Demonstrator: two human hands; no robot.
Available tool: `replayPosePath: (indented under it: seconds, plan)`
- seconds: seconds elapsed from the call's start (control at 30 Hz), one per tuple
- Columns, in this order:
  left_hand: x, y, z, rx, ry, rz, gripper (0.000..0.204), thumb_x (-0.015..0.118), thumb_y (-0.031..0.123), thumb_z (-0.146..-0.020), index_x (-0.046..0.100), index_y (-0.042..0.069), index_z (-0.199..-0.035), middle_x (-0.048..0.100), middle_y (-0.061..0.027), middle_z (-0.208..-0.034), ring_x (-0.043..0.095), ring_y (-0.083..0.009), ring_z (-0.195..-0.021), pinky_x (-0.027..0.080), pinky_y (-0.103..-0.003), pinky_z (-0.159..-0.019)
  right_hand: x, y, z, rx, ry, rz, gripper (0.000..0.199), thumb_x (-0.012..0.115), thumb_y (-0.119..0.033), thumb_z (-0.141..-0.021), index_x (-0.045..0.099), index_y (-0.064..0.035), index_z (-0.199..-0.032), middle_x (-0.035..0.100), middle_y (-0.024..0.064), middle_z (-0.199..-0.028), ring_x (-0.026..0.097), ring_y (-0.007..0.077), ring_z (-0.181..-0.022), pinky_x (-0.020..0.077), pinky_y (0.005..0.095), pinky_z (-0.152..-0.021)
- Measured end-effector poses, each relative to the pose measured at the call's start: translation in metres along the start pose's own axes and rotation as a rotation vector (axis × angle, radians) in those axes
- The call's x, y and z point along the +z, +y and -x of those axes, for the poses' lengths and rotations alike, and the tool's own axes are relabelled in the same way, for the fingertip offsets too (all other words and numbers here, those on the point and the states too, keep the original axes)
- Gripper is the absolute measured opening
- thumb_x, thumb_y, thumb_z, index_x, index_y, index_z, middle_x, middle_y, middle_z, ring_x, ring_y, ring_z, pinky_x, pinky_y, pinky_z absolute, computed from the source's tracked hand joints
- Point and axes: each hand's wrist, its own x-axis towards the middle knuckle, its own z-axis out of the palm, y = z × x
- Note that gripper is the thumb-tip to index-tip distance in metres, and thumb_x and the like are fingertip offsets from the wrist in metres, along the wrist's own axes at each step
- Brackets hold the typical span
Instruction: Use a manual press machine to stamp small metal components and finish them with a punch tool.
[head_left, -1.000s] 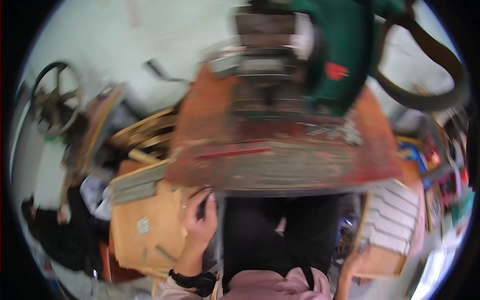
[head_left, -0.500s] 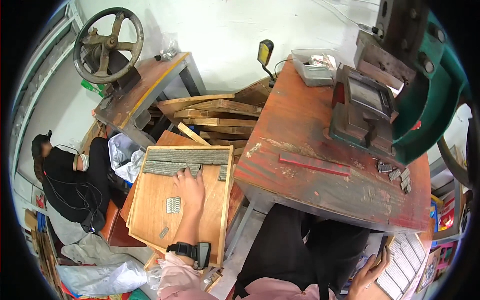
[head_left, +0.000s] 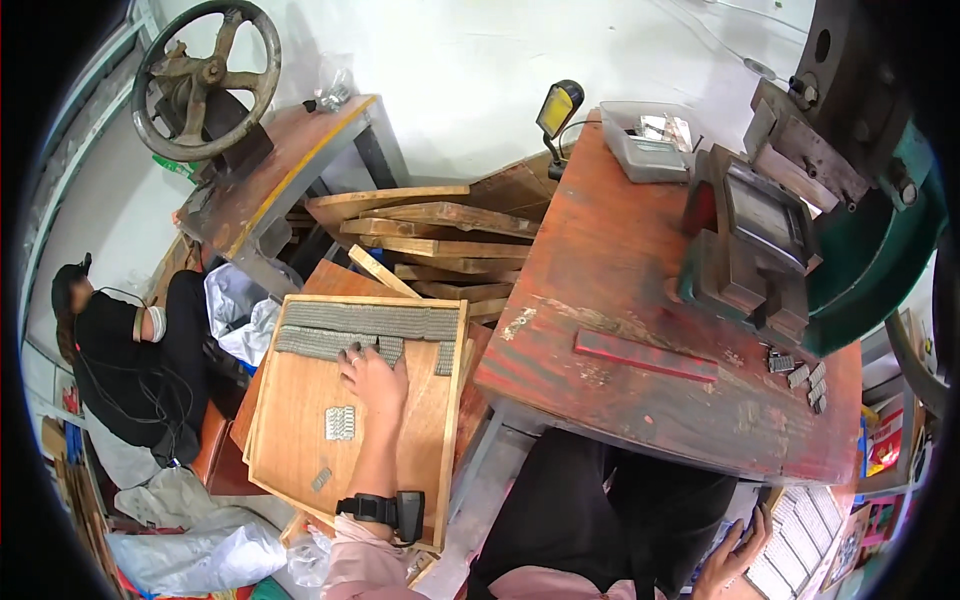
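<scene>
Head view: the left hand [head_left: 372,378] lies flat and open, palm down, on the wooden tray [head_left: 290,440], fingers spread onto the rows of small grey metal pieces [head_left: 370,322] lined along the tray's far edge. The right hand [head_left: 735,558] hangs low by the red workbench [head_left: 640,300], fingers loosely curled, its grip impossible to tell. A green press [head_left: 800,220] stands on that bench, and a seated person [head_left: 130,350] is well off to the left.
</scene>
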Motion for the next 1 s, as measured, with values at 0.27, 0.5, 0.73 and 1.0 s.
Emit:
replayPosePath:
  seconds: [0.27,0.5,0.73,1.0]
  plan:
    - [-0.008,0.006,0.013,0.109,-0.146,0.058,0.053,0.072,0.031,-0.068,0.061,-0.001,-0.109,0.054,-0.0229,-0.115,0.040,-0.0376,-0.118,0.025,-0.055,-0.099,0.005,0.005,0.004,0.007,0.036,-0.066,0.023,0.058,-0.013,-0.091,0.061,0.0034,-0.107,0.063,0.0197,-0.108,0.060,0.0341,-0.099,0.0473,0.0413,-0.086]
    - [-0.022,0.001,0.006,0.066,-0.302,0.268,0.050,0.071,0.031,-0.067,0.064,-0.002,-0.104,0.066,-0.0178,-0.090,0.060,-0.0327,-0.091,0.035,-0.044,-0.094,0.000,0.022,0.006,0.138,-0.030,-0.202,0.022,0.050,0.001,-0.090,0.053,0.0055,-0.111,0.051,0.0196,-0.120,0.047,0.0331,-0.114,0.0339,0.0411,-0.101]
    - [-0.116,0.018,0.002,-0.034,-0.538,0.815,0.042,0.071,0.017,-0.071,0.061,-0.008,-0.103,0.066,-0.0087,-0.083,0.061,-0.0141,-0.080,0.049,-0.028,-0.070,-0.008,0.020,-0.026,-0.058,0.060,-0.261,0.023,0.050,0.008,-0.084,0.054,0.0062,-0.107,0.053,0.0209,-0.116,0.049,0.0341,-0.111,0.0358,0.0420,-0.099]
    - [-0.200,0.140,0.053,0.642,-0.732,1.097,0.047,0.080,0.007,-0.063,0.062,-0.002,-0.105,0.063,-0.0067,-0.097,0.060,-0.0118,-0.081,0.048,-0.024,-0.071,-0.014,-0.021,-0.087,-0.358,0.015,-0.430,0.038,0.074,-0.002,-0.064,0.063,-0.0030,-0.099,0.059,0.0156,-0.102,0.054,0.0342,-0.096,0.0446,0.0437,-0.085]
